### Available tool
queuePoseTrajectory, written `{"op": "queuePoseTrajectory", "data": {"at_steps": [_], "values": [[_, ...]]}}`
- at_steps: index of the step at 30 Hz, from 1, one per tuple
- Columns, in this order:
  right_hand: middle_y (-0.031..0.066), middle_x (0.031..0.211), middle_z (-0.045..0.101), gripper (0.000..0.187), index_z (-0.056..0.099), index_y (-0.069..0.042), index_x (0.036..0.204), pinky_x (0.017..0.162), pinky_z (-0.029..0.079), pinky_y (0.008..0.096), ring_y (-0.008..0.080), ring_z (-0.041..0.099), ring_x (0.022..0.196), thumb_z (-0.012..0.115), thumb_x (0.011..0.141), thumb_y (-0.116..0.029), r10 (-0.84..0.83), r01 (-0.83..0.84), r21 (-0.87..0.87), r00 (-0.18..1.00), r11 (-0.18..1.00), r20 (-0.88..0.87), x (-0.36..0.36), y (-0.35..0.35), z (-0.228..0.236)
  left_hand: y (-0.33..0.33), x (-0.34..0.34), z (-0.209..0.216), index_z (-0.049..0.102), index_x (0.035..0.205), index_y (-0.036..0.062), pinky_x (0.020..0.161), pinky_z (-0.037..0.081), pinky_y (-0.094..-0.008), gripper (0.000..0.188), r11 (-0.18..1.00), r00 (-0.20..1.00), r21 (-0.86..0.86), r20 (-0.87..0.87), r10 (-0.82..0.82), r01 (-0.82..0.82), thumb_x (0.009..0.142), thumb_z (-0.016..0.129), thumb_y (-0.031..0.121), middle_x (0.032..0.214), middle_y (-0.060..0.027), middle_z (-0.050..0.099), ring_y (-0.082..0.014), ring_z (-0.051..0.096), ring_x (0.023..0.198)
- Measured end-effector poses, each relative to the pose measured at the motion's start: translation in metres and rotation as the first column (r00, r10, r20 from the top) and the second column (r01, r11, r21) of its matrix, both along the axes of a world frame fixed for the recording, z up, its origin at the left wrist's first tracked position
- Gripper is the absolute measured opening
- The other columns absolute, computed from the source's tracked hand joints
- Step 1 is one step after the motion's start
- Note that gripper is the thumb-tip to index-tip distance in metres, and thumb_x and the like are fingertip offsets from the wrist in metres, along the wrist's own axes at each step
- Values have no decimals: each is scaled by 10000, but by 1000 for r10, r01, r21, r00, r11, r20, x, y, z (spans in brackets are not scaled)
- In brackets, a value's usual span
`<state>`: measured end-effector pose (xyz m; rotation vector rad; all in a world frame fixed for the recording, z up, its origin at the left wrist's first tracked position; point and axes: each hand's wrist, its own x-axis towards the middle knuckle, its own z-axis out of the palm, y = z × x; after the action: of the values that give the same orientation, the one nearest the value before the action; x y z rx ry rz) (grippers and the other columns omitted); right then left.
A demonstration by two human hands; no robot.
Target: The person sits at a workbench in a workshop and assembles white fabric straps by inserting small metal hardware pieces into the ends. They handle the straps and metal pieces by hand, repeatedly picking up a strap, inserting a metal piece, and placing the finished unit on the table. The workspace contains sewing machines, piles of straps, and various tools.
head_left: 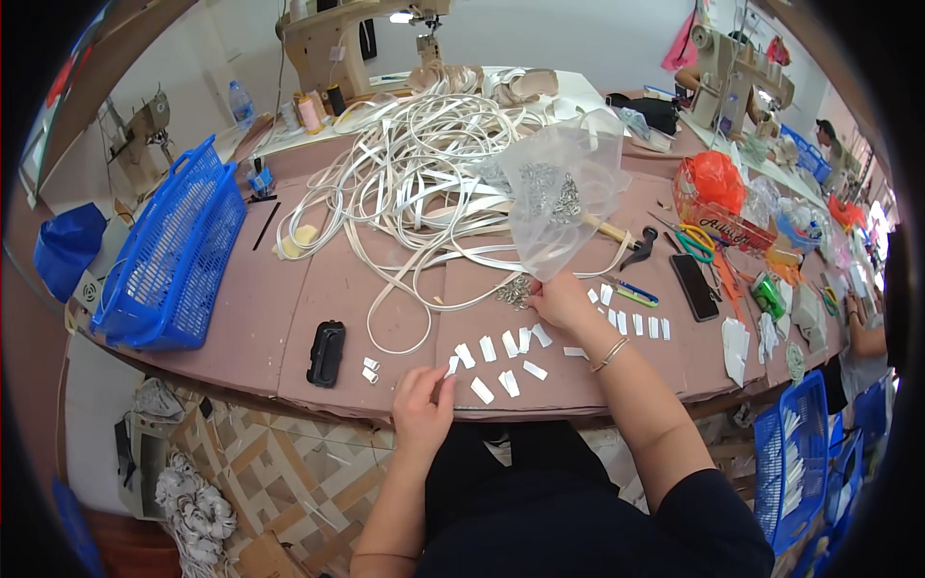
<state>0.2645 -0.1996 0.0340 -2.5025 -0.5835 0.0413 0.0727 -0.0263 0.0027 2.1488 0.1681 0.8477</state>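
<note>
Near the table's front edge, my left hand (422,409) is closed, thumb and fingers pinching a short white strap piece (452,365). My right hand (562,302) reaches further in, its fingertips bent together at the edge of a small pile of metal buckles (514,291); what they pinch is hidden. Several more folded white strap pieces (488,349) lie in rows between and beside the hands. To the left of my left hand are a few white pieces with metal rings (370,370). Behind my right hand lies a clear plastic bag (549,231) with more metal buckles inside.
A big tangle of white strapping (434,173) covers the table's back middle. At left are a black case (326,354) and blue baskets (173,260). On the right lie a hammer (640,249), a phone (694,287), scissors (696,241) and a cutter knife (636,293). Another person's arm (863,332) shows far right.
</note>
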Motion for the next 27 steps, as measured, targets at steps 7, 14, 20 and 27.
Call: {"op": "queuePoseTrajectory", "data": {"at_steps": [7,14,20,27], "values": [[141,693,574,145,567,-4,781,613,449,368,277,564,668,617,676,-90,95,-109,24,936,994,338,14,1,2,-1,17,11,611,826,34,660,425,-332,120,997,999,-63,-14,-49,48,709,619,61,763,-86,559,-251,531,711],[103,716,605,126,577,-3,842,578,461,296,187,582,622,531,754,-81,38,20,329,985,944,-170,-24,-23,16,-14,55,18,613,885,68,789,359,-374,216,930,983,341,-161,-86,137,671,636,67,872,-58,543,-275,474,883],[43,707,592,171,580,7,933,574,461,214,79,558,640,536,779,-54,229,-88,501,947,861,-226,-63,-19,3,-16,61,19,593,808,74,815,326,-404,195,939,962,307,-262,-71,153,627,666,70,858,-46,548,-273,472,897],[42,759,595,141,569,6,935,580,477,186,63,557,652,548,815,-66,359,234,638,664,734,-656,-58,-8,11,-10,54,26,568,791,41,676,423,-292,113,978,964,-98,-179,-197,182,696,629,32,790,-40,564,-173,536,746]]}}
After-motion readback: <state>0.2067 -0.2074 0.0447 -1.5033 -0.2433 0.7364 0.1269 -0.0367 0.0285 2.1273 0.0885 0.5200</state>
